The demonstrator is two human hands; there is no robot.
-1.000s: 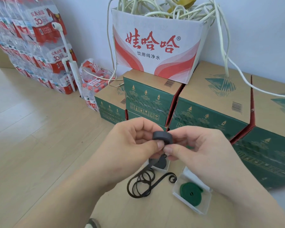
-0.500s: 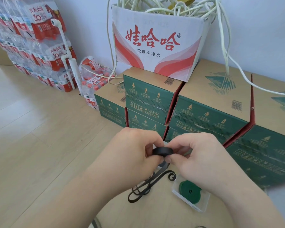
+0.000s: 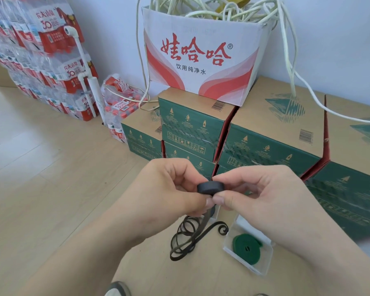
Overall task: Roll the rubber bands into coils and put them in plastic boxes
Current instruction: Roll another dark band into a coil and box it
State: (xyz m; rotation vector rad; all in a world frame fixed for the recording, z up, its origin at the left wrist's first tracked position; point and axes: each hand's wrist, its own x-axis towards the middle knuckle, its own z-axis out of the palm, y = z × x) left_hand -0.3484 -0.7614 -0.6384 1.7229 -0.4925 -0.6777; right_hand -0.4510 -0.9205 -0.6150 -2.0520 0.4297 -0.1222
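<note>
Both hands pinch a small black coil (image 3: pixel 210 188) of rubber band held flat in front of me. My left hand (image 3: pixel 169 189) grips its left side and my right hand (image 3: pixel 259 193) grips its right side. The band's unrolled tail (image 3: pixel 187 236) hangs down from the coil and lies in loose loops on the cardboard surface below. To the lower right an open clear plastic box (image 3: pixel 263 265) holds a rolled green band (image 3: pixel 247 248). Another clear box is mostly hidden behind my hands.
Green-and-brown cartons (image 3: pixel 271 133) are stacked just beyond my hands. A white and red carton (image 3: pixel 201 58) full of white cable stands on them. Packs of bottled water (image 3: pixel 41 60) are piled at the left on the wooden floor (image 3: pixel 41 178). A shoe tip (image 3: pixel 118 290) shows at the bottom.
The coil and both hands have dropped slightly and then steadied. The loose tail looks a little shorter and its loops have shifted on the cardboard.
</note>
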